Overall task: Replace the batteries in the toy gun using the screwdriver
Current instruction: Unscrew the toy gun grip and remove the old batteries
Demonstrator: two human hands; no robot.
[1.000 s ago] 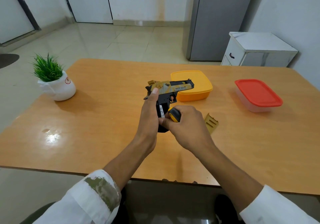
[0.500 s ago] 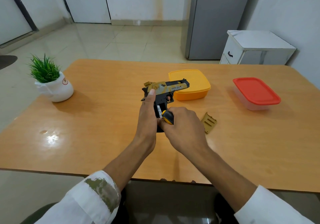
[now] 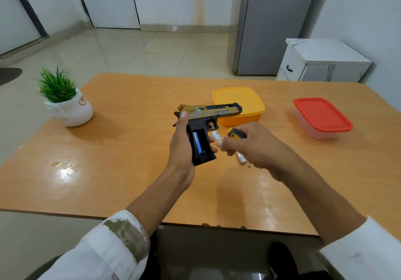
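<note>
Above wooden table [image 3: 108, 149], gold-black toy gun [image 3: 208, 114] shows blue battery [image 3: 197, 142] in open grip.

L sleeve [image 3: 104, 247]: white, olive-brown blotch at cuff | R sleeve [image 3: 360, 253]: plain white; forearms bare

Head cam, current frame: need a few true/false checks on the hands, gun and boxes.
1. The left hand grips the toy gun by its handle. True.
2. The battery compartment in the handle is covered. False: it is open, and a blue battery shows inside.
3. The right hand holds the screwdriver. True.
4. The red-lidded box has its lid off. False: the lid is on.
5. The potted plant stands on the table's right side. False: it stands at the far left.
</note>
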